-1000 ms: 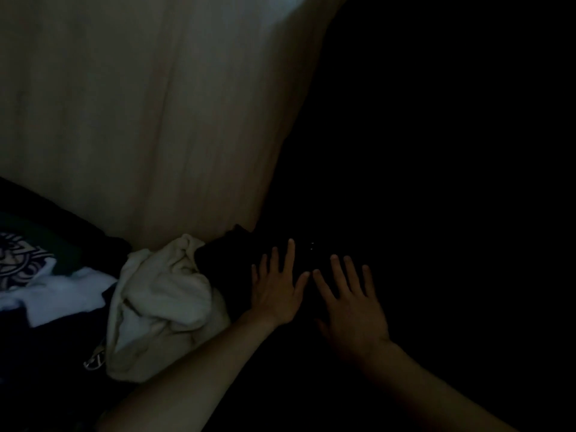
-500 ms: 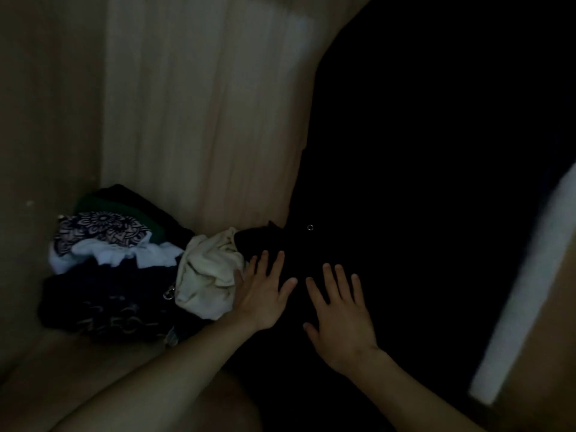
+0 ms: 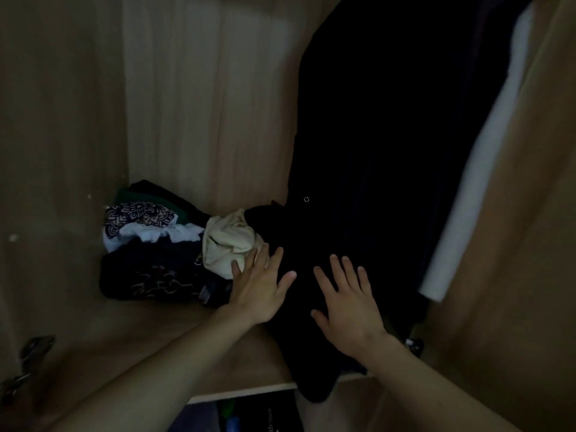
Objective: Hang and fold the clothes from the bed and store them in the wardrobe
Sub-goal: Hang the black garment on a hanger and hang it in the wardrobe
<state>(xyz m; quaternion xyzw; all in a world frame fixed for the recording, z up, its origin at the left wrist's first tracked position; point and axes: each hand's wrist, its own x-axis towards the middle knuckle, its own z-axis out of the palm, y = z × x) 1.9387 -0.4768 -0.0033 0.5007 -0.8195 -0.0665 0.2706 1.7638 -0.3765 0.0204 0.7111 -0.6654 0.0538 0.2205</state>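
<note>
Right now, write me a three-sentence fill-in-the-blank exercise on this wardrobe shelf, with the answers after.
1. The left hand and right hand lie flat on a garment whose colour is ____.
2. The cream cloth lies on the ____ hand's side of that garment.
3. The garment's near end hangs over the front ____ of the shelf.
Missing words: black; left; edge.

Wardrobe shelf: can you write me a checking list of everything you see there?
Surface: wooden shelf.
Job's things: black garment lies on the shelf, one end hanging over the front edge.
Clutter: pile of folded clothes back left, cream garment bunched beside it.
Hands: left hand and right hand flat on the black garment, fingers straight.
Cables: nothing seen.
Surroundings: dark hanging clothes, a white garment on the right; door hinge on the left.
</note>
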